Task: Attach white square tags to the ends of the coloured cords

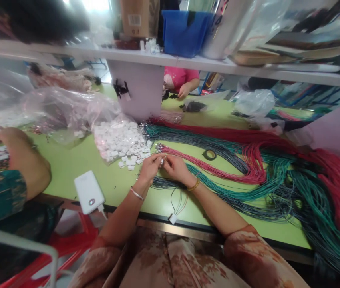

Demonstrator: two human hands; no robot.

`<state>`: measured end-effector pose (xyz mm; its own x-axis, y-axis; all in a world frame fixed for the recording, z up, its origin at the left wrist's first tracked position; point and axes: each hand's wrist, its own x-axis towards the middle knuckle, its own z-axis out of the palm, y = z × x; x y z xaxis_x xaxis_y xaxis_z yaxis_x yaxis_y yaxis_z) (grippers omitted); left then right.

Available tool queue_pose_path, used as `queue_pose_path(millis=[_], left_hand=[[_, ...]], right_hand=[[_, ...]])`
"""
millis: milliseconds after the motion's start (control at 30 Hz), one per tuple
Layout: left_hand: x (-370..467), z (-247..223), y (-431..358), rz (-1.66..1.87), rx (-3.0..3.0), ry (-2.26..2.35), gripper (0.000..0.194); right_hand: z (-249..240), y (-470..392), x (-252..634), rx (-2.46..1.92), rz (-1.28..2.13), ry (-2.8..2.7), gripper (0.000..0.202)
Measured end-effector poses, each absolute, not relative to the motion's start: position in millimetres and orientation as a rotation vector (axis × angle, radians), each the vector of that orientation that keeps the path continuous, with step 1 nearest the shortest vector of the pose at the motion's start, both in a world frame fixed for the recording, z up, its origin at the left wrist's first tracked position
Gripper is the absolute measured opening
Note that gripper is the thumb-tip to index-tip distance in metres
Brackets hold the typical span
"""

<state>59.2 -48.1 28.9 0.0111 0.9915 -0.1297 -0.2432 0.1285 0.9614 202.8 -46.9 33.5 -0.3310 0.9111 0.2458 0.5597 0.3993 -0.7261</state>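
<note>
My left hand (151, 169) is closed, its fingertips pinching a small white plug connector (162, 161). Against it, my right hand (175, 169) is also closed in a pinch, on what looks like a thin wire; the fingers largely hide it. Below the hands, another white connector (173, 218) lies near the table edge, with a few thin wires running up from it toward my right hand. Just beyond my left hand is a heap of white connectors (118, 138), partly inside a clear plastic bag. Bundles of pink wires (199, 160) and green wires (232, 192) lie to the right.
A black tape roll (209, 155) lies among the wires. Left of me are a white power bank (89, 192) with a cable and a co-worker's arm (26, 160). A shelf (98, 54) with a blue bin (186, 34) crosses above; another person's hand (184, 90) shows behind.
</note>
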Motion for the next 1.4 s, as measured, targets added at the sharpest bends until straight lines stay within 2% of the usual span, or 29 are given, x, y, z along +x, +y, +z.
queue_pose_path(millis=[133, 233, 300, 467, 633, 833, 1100, 1400], left_hand=[[58, 28, -45, 1.199, 0.904, 1.134, 0.017], [52, 28, -41, 1.208, 0.853, 1.157, 0.019], [49, 28, -39, 1.206, 0.829, 1.153, 0.018], [48, 27, -38, 1.205, 0.808, 1.122, 0.017], [51, 26, -40, 1.229, 0.759, 1.073, 0.019], [53, 30, -44, 1.222, 0.76, 1.026, 0.018], [56, 30, -45, 1.217, 0.712, 0.988, 0.015], [58, 24, -43, 1.227, 0.597, 0.876, 0.01]], right_hand=[[36, -25, 221, -1.309, 0.756, -2.011, 0.03], [28, 5, 238, -1.602, 0.506, -1.929, 0.017], [17, 21, 245, -1.717, 0.461, -1.971, 0.011], [0, 31, 253, -1.629, 0.55, -1.985, 0.015], [14, 22, 258, -1.588, 0.378, -2.002, 0.012], [22, 25, 236, -1.48, 0.596, -1.992, 0.013], [38, 11, 215, -1.206, 0.97, -1.835, 0.027], [35, -26, 218, -1.142, 1.039, -1.744, 0.023]])
